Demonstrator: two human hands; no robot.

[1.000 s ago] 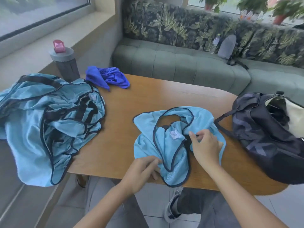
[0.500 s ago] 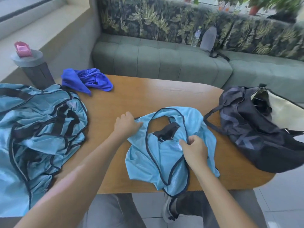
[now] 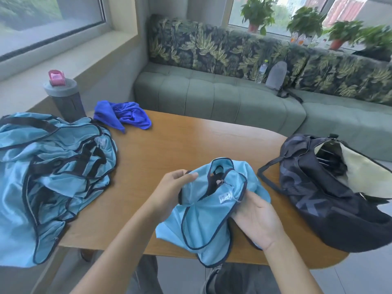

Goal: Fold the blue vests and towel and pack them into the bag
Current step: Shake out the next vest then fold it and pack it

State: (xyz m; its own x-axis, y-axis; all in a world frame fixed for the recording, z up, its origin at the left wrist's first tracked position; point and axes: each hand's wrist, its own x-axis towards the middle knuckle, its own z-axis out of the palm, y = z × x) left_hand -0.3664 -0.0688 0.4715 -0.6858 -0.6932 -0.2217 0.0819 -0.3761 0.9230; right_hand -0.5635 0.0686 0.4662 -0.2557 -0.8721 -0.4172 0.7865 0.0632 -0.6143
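A light blue vest (image 3: pixel 203 217) with dark trim hangs bunched over the front of the wooden table (image 3: pixel 174 145). My left hand (image 3: pixel 169 192) pinches its upper left edge. My right hand (image 3: pixel 254 217) grips the vest's right side from below, palm up, fingers under the cloth. A pile of several light blue vests (image 3: pixel 48 175) lies at the table's left end. The crumpled dark blue towel (image 3: pixel 125 113) sits at the far left of the table. The dark bag (image 3: pixel 326 192) lies open at the right end, showing its pale lining.
A grey bottle (image 3: pixel 65 98) with a pink lid stands behind the vest pile. A green sofa (image 3: pixel 222 102) runs behind the table, holding a grey pouch (image 3: pixel 276 76) and a water bottle (image 3: pixel 262 71). Potted plants (image 3: pixel 305 22) line the window sill.
My left hand went from the vest's lower edge to its upper left corner and lifted it. My right hand turned palm up under the vest's right side. The vest is now more bunched.
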